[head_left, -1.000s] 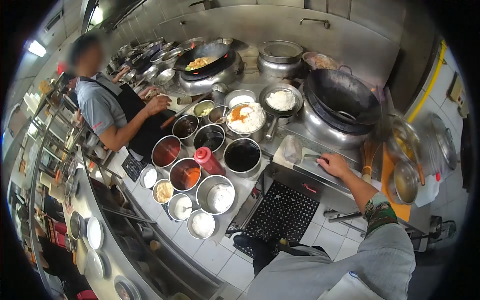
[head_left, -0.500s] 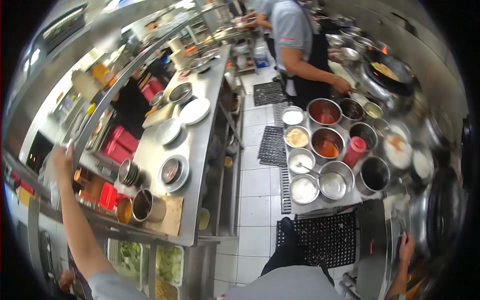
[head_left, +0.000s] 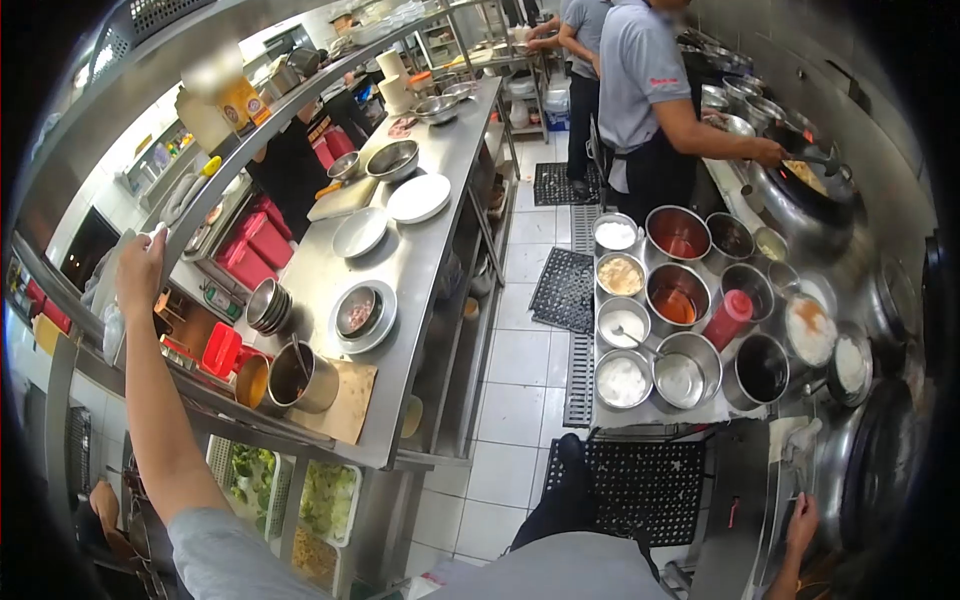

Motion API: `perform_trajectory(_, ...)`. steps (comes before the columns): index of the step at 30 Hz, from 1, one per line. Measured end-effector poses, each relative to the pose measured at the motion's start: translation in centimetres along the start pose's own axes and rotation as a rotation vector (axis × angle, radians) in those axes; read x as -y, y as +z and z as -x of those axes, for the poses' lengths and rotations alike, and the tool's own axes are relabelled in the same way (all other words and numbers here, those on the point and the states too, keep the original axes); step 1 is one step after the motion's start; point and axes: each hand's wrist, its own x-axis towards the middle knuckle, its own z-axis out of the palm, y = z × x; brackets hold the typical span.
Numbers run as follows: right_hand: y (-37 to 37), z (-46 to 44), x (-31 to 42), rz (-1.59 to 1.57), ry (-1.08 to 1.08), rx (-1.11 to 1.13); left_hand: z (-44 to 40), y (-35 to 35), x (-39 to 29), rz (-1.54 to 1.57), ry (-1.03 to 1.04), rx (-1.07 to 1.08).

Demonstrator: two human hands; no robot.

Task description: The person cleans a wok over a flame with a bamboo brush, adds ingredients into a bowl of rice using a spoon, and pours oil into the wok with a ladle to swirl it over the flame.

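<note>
My left hand [head_left: 140, 272] is raised at the left, beside the metal shelf rail [head_left: 215, 180]. Its fingers are pinched together around something small and whitish that I cannot make out. Low on the right, my right hand [head_left: 802, 522] has its fingers closed on the end of a thin metal utensil [head_left: 797, 468]. A pale crumpled cloth [head_left: 802, 436] lies just beyond that utensil. Below the rail, stacked metal bowls [head_left: 268, 305] and a pot with a handle in it [head_left: 318, 385] stand on the steel counter [head_left: 425, 270].
White plates [head_left: 418, 198] and a bowl on a plate [head_left: 358, 312] are on the counter. Several pots and a red bottle [head_left: 730, 318] stand right of the tiled aisle [head_left: 510, 375]. A co-worker [head_left: 645, 100] is at the woks. Vegetable bins [head_left: 330, 500] sit below left.
The view has swung left from the stoves to the counter and shelf. My left hand has come into view, raised at the rail. The co-worker's arm now reaches over the wok.
</note>
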Motion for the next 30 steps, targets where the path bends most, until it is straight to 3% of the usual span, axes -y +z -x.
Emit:
perform_trajectory(5,0.8,0.1,-0.7,-0.071,-0.02,-0.133,-0.3,0.1,-0.2,0.007,-0.023,-0.001)
perform_trajectory(13,0.2,-0.1,-0.2,-0.028,0.014,-0.012,0.5,-0.8,-0.9,0.044,-0.017,-0.004)
perform_trajectory(17,1.3,-0.1,-1.4,-0.054,-0.035,-0.162,0.0,-0.1,-0.6,0.044,-0.01,-0.033)
perform_trajectory(23,0.6,0.1,-1.7,-0.032,-0.007,-0.023,0.0,0.0,-0.4,0.027,-0.008,0.033)
perform_trajectory(30,-0.1,0.1,0.2,0.008,0.086,-0.027,-0.5,0.7,0.1,0.032,-0.027,-0.014)
